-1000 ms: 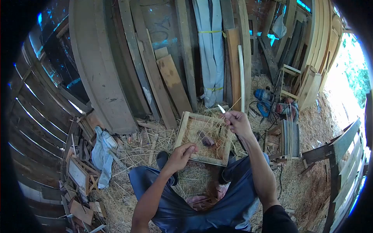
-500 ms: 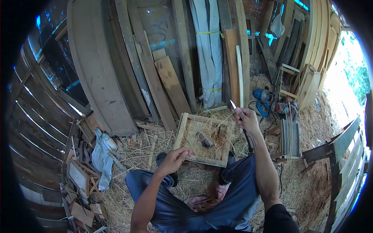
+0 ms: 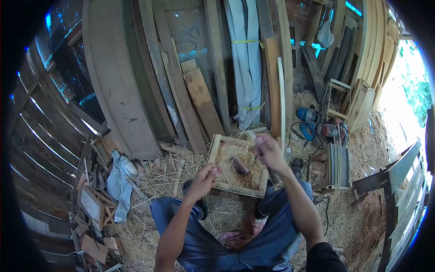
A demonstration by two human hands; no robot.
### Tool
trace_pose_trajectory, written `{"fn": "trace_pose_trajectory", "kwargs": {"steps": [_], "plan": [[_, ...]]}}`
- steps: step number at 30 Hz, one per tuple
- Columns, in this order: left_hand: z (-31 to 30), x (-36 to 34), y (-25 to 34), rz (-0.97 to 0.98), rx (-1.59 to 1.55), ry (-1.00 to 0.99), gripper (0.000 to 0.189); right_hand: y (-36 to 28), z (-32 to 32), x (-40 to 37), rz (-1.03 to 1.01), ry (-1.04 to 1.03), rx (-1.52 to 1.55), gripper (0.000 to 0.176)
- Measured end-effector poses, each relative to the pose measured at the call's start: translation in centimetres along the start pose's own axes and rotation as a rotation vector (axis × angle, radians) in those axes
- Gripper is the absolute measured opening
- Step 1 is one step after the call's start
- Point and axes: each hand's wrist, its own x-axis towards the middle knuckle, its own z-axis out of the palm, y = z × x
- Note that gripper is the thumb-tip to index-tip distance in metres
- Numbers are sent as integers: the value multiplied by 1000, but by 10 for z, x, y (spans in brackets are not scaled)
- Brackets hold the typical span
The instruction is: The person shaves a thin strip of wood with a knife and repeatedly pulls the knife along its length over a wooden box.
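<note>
My right hand (image 3: 270, 155), smeared by motion, is closed around a knife (image 3: 250, 134) whose pale blade points up and left above the frame's far edge. By the near left corner of a shallow wooden frame (image 3: 212, 156), my left hand (image 3: 206, 180) is closed in a pinch. What sits between its fingers is too thin to make out. Inside the frame lie a dark brown wood block (image 3: 240, 166) and many thin pale shavings (image 3: 226, 154). The frame rests on the ground between my feet.
Boards (image 3: 199, 93) and a wrapped white bundle (image 3: 247, 68) lean on the wall ahead. Blue power tools (image 3: 308, 120) and a rack of thin sticks (image 3: 337, 165) stand right. Wood scraps (image 3: 95, 249) and a pale plastic sheet (image 3: 120, 181) lie left. Shavings cover the floor.
My right hand with the knife has moved left and slightly nearer, over the frame's right side, and is now blurred. My left hand has stayed almost in place, still closed.
</note>
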Motion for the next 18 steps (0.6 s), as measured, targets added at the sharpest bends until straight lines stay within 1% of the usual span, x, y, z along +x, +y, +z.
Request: {"fn": "trace_pose_trajectory", "kwargs": {"steps": [1,2,3,4,5,7,9,11,12,15,16,18], "plan": [[4,2,2,-2,3,4,23,-17,20,-10,68,-65,-64,32],[9,5,4,40,41,9,22,-11,37,-14,67,-65,-61,32],[13,7,5,81,80,12,22,-5,53,-17,32,-167,-50,31],[15,8,5,78,82,9,22,-2,59,-19,-2,-268,-39,30],[18,9,3,101,75,25,22,0,58,-18,2,-266,-37,30],[19,9,6,121,70,39,22,-5,57,-14,219,-294,2,28],[19,8,11,125,133,20,23,4,53,-11,191,-263,29,29],[18,7,8,136,174,13,23,12,46,-9,114,-198,-91,27],[18,7,6,150,220,0,23,10,41,-7,199,-160,71,26],[15,3,4,88,216,-26,24,-3,20,2,220,-95,70,26],[16,2,4,87,214,-29,24,-7,19,0,253,-114,57,26],[17,1,4,100,287,-40,25,-2,16,1,234,-104,36,26]]}}
